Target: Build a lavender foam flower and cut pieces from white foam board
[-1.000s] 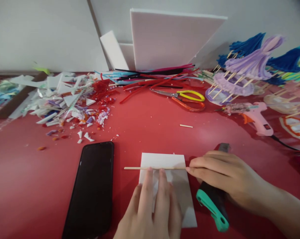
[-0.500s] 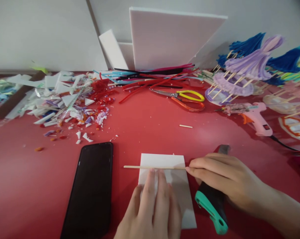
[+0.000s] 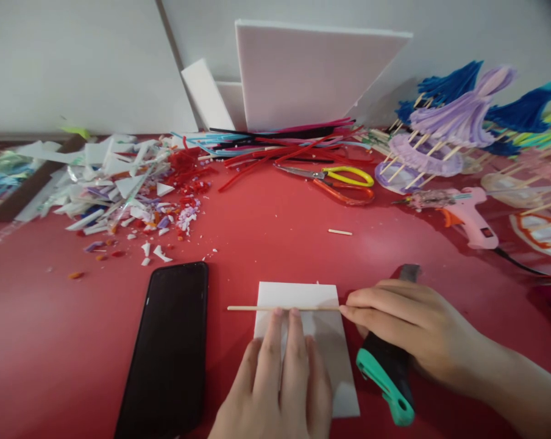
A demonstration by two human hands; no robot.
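Observation:
A thin wooden stick (image 3: 243, 308) lies crosswise over a white foam board piece (image 3: 298, 294) on the red table. My left hand (image 3: 280, 378) rests on the board, its fingers stretched out and two fingertips touching the stick's middle. At the stick's right end, the fingers of my right hand (image 3: 403, 317) are pressed together and pinch it. Under my right hand is a black and green tool (image 3: 385, 381), partly hidden by the hand. A black phone (image 3: 166, 353) lies left of the board.
Scraps (image 3: 120, 189) cover the back left. Scissors (image 3: 323, 175), pipe cleaners (image 3: 275, 146) and a short stick piece (image 3: 340, 231) lie behind the board. A pink glue gun (image 3: 474, 216) and fuzzy craft models (image 3: 462, 116) are at right. Foam boards (image 3: 316, 79) lean on the wall.
Both hands stay nearly where they were; the two left fingertips now sit slightly more over the stick. The whole view has shifted a little.

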